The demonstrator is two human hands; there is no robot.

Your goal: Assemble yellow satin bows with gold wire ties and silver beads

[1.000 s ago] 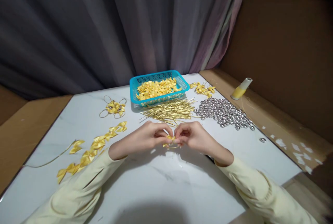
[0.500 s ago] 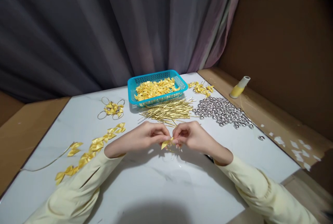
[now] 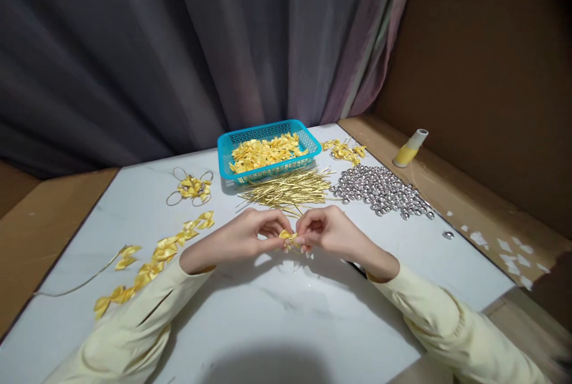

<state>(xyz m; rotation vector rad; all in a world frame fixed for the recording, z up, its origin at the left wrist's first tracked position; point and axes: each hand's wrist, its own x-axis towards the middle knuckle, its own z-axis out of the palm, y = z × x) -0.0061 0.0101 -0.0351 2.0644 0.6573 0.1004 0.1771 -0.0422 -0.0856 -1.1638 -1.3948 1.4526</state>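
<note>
A small yellow ribbon bow (image 3: 287,235) is pinched between my two hands, above the middle of the white table. My left hand (image 3: 254,232) is closed on the bow's left side, thumb and fingertips together. From the right, my right hand (image 3: 328,230) pinches the same bow, its fingertips close to the left ones. A thin gold loop shows faintly below the bow; the fingers hide part of it. Just beyond the hands lies a pile of gold twist ties (image 3: 290,189). Loose yellow bows (image 3: 154,265) lie in a slanting row by my left forearm.
A blue basket (image 3: 223,161) full of yellow bows stands at the back. Silver beads (image 3: 379,190) are heaped at the right, near a thread cone (image 3: 410,149). Bows with gold loops (image 3: 194,187) lie at the left, and another bunch (image 3: 344,150) lies behind the beads.
The bow has turned between my fingers, so its yellow loops now show above my thumbs where a pointed tail hung down before. Both hands stay in nearly the same place.
</note>
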